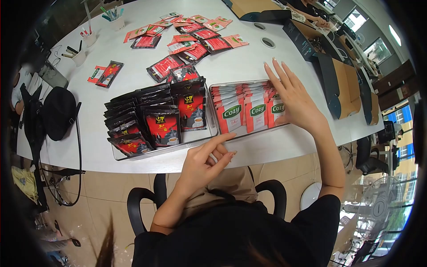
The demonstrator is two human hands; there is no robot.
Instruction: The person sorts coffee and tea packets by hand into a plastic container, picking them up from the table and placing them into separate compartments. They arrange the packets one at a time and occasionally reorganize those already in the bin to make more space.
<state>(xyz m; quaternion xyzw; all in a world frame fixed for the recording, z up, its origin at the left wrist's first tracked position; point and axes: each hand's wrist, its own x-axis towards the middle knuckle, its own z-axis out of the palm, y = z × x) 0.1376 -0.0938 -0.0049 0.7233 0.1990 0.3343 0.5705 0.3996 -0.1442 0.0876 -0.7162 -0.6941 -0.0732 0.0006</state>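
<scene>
My right hand point(296, 100) lies over the right end of a clear tray point(262, 131), fingers stretched out, partly covering the rightmost Cozy packets. Pink and white Cozy packets point(256, 113) stand in rows in that tray. My left hand point(208, 156) is at the tray's front edge, index finger pointing toward the tray's front left corner, other fingers loosely curled, holding nothing. Left of it, a second clear tray point(167, 151) holds black and red G7 packets point(162, 127), upright at the right and leaning at the left.
Loose red packets point(191, 51) lie scattered behind the trays. Two packets point(109, 74) lie at the left. Cups of pens point(116, 21) stand at the back left. Open cardboard boxes point(340, 84) are at the right. Another person's hand point(320, 21) shows at the back right.
</scene>
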